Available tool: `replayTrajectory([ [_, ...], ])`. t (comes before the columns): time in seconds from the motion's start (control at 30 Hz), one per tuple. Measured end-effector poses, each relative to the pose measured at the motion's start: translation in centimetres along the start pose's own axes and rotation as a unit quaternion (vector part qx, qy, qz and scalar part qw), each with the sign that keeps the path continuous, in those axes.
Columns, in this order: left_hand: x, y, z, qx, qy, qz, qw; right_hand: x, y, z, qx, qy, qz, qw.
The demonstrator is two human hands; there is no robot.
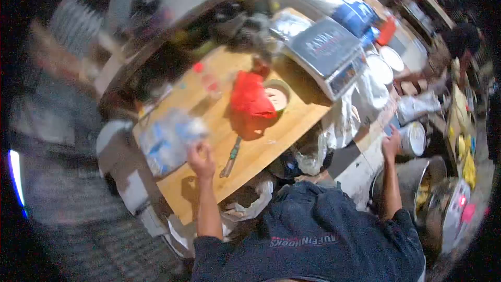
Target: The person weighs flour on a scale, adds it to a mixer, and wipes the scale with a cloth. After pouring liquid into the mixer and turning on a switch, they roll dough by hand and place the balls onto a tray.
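Note:
My left hand [201,159] is over the left part of a wooden table [209,190], its fingers closed at the edge of a clear plastic bag [169,141] with blue markings. Motion blurs the bag. To the right of this hand lies a knife-like tool [230,157] with a greenish handle. A red plastic bag [250,95] sits mid-table against a round green tub [277,95] with pale contents. Out to the right, away from the table, my right hand [390,144] appears empty with its fingers apart, near a white bucket [413,138].
A boxy grey scale [326,52] stands at the table's far right. Plastic bags [339,120] hang by the right edge. A large metal pot [409,180] is on the floor at right. A red-capped clear bottle [210,82] is at the back. Another person [462,42] is at far right.

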State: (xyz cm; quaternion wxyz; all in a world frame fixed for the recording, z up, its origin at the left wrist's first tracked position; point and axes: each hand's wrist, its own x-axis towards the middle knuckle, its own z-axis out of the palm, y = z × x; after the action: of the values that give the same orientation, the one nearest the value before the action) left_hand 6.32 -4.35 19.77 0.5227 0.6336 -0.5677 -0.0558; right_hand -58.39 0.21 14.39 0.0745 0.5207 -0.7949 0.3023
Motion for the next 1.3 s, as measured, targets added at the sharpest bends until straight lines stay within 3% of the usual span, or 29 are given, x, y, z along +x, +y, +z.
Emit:
replayTrajectory([
  [0.03, 1.1, 1.7, 2.5, -0.008, -0.030, 0.031, 0.999, -2.5, 9.8, 1.2, 0.110, -0.046, 0.078, 0.990],
  [0.07, 1.6, 3.8, 5.1, -0.057, -0.074, 0.042, 0.995, -5.9, 11.3, -1.1, 0.140, -0.028, 0.193, 0.971],
  [0.1, 1.6, 6.2, 7.7, -0.103, -0.117, 0.050, 0.987, -9.3, 12.2, -3.3, 0.053, -0.028, 0.247, 0.967],
  [0.17, 1.2, 10.5, 11.3, -0.173, -0.300, 0.091, 0.934, -19.7, 21.6, -1.7, 0.011, -0.041, 0.382, 0.923],
  [0.2, 0.7, 11.8, 13.4, -0.174, -0.404, 0.096, 0.893, -23.4, 22.8, -1.9, 0.007, -0.061, 0.451, 0.890],
  [0.23, 0.4, 12.4, 15.0, -0.171, -0.502, 0.097, 0.842, -24.3, 14.8, -6.3, -0.037, -0.128, 0.454, 0.881],
  [0.27, 0.6, 12.4, 16.5, -0.157, -0.501, 0.097, 0.845, -31.3, 19.6, -4.4, -0.098, -0.098, 0.399, 0.906],
  [0.3, 0.9, 12.3, 18.0, -0.144, -0.496, 0.096, 0.851, -40.1, 28.9, -1.2, -0.092, -0.173, 0.427, 0.883],
  [0.37, 3.3, 11.4, 19.3, -0.104, -0.324, 0.051, 0.939, -44.1, 22.7, -4.3, -0.084, -0.190, 0.550, 0.809],
  [0.47, 7.4, 9.8, 17.7, 0.188, -0.215, 0.191, 0.939, -47.8, 19.2, -6.2, -0.049, -0.208, 0.618, 0.757],
  [0.5, 7.6, 9.1, 17.2, 0.281, -0.245, 0.201, 0.906, -48.3, 19.0, -6.5, -0.036, -0.210, 0.626, 0.750],
  [0.53, 7.7, 8.5, 17.0, 0.303, -0.302, 0.086, 0.900, -47.4, 18.2, -6.6, -0.019, -0.210, 0.629, 0.748],
  [0.57, 7.6, 6.6, 16.7, 0.366, -0.266, 0.140, 0.881, -47.2, 18.7, -6.1, -0.001, -0.204, 0.634, 0.746],
  [0.67, 11.3, -0.1, 17.4, 0.219, -0.365, 0.032, 0.904, -42.1, 20.4, -4.8, 0.019, -0.179, 0.614, 0.769],
  [0.73, 11.8, -0.1, 17.8, 0.239, -0.301, -0.071, 0.921, -37.3, 23.1, -3.6, -0.076, -0.176, 0.537, 0.822],
  [0.77, 11.6, 1.1, 18.0, 0.244, -0.276, -0.107, 0.923, -34.7, 24.4, -3.4, 0.000, -0.136, 0.525, 0.840],
  [0.8, 11.1, 5.3, 18.1, 0.159, -0.221, -0.240, 0.932, -31.9, 25.3, -3.1, 0.078, -0.095, 0.510, 0.851],
  [0.83, 12.2, 3.1, 18.7, 0.156, -0.247, -0.255, 0.922, -29.5, 26.4, -2.7, -0.001, -0.061, 0.405, 0.912],
  [0.9, 14.3, -1.3, 19.9, 0.152, -0.298, -0.284, 0.899, -26.4, 31.2, -1.3, 0.127, -0.047, 0.422, 0.896],
  [0.93, 14.8, -3.1, 20.5, 0.199, -0.330, -0.255, 0.887, -25.2, 33.1, -0.8, 0.116, -0.015, 0.381, 0.917],
  [0.97, 15.8, -8.0, 21.3, 0.108, -0.312, -0.282, 0.901, -22.2, 30.3, -3.4, 0.174, -0.024, 0.422, 0.889],
  [1.0, 16.8, -12.2, 22.0, 0.016, -0.292, -0.308, 0.905, -22.2, 32.7, -2.9, 0.138, -0.008, 0.303, 0.943],
  [1.03, 18.5, -15.6, 22.2, 0.017, -0.296, -0.305, 0.905, -21.1, 32.0, -3.7, 0.202, 0.006, 0.400, 0.894],
  [1.07, 19.5, -14.5, 22.0, -0.143, -0.198, -0.319, 0.916, -21.5, 33.0, -3.7, 0.214, 0.025, 0.379, 0.900],
  [1.1, 20.2, -13.5, 21.9, -0.107, -0.178, -0.269, 0.941, -21.9, 33.8, -3.8, 0.225, 0.047, 0.357, 0.906],
  [1.13, 19.2, -7.7, 21.1, -0.023, -0.179, -0.203, 0.962, -22.6, 33.6, -4.3, 0.224, 0.052, 0.356, 0.906],
  [1.2, 17.8, 1.0, 19.5, 0.089, -0.216, -0.102, 0.967, -24.2, 32.0, -5.3, 0.215, 0.055, 0.424, 0.878],
  [1.23, 17.1, 3.6, 19.4, 0.117, -0.254, -0.071, 0.957, -25.4, 30.7, -5.8, 0.214, 0.059, 0.425, 0.878],
  [1.3, 15.1, 6.4, 20.1, 0.162, -0.329, -0.025, 0.930, -28.1, 28.1, -6.3, 0.208, 0.058, 0.539, 0.814],
])
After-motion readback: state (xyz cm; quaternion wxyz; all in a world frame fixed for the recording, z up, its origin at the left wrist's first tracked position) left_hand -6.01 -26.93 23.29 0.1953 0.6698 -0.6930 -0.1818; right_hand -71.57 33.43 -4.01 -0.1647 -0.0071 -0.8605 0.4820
